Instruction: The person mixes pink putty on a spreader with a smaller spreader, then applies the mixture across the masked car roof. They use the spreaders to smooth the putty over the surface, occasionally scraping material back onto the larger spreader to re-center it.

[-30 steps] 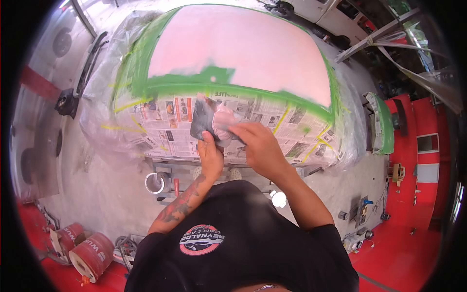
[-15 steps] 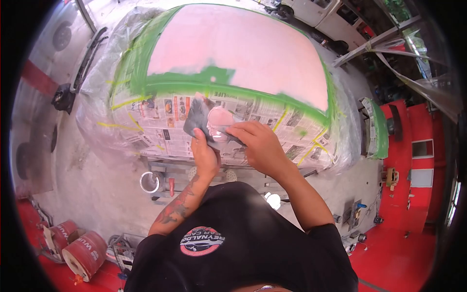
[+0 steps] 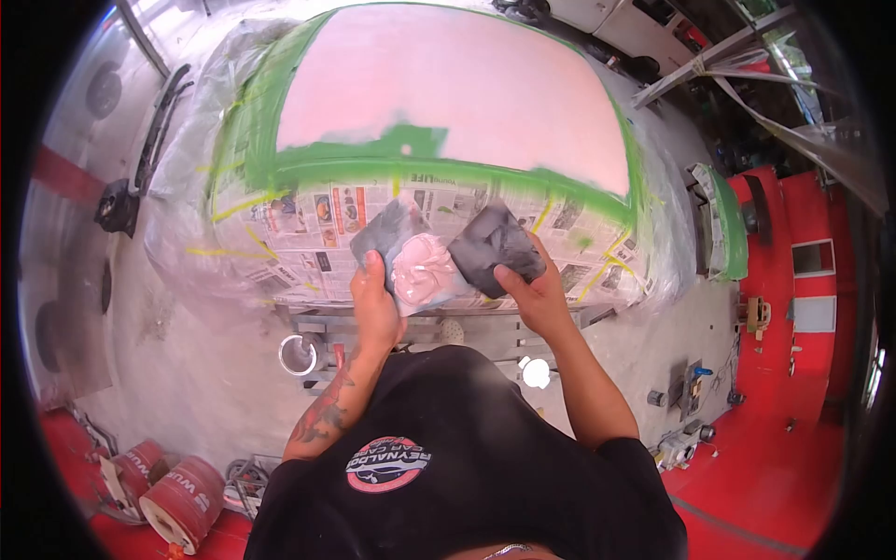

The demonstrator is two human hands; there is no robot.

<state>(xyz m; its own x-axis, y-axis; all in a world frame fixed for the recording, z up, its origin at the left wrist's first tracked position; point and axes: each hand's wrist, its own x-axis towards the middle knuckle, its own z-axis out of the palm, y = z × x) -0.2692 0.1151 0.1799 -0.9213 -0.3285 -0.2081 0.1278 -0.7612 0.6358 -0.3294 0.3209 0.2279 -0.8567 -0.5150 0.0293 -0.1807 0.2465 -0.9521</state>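
Note:
My left hand (image 3: 375, 313) grips a grey mixing board (image 3: 377, 233), thumb on top of its near edge. A thick, folded mound of pale pink body filler (image 3: 422, 269) lies on the board's right part. My right hand (image 3: 542, 301) pinches a dark flexible filler spreader (image 3: 495, 247) at its lower right corner, its broad face turned up. The spreader's left edge is right at the board's right side. Both hands are over the newspaper masking (image 3: 322, 233) on the front of a car. Beyond lies the pink-coated panel (image 3: 448, 84) with green borders.
Clear plastic sheeting (image 3: 187, 215) drapes the car's sides. Below the hands are a slatted stand (image 3: 485, 341), a round tin (image 3: 298, 355) and a white round object (image 3: 536, 372). Red drums (image 3: 183, 504) stand at lower left. A green-edged panel (image 3: 723, 224) leans at right.
My right hand has drawn the spreader back to the right, off the filler, and turned its face up. The filler now looks folded and heaped. The left hand still holds the board.

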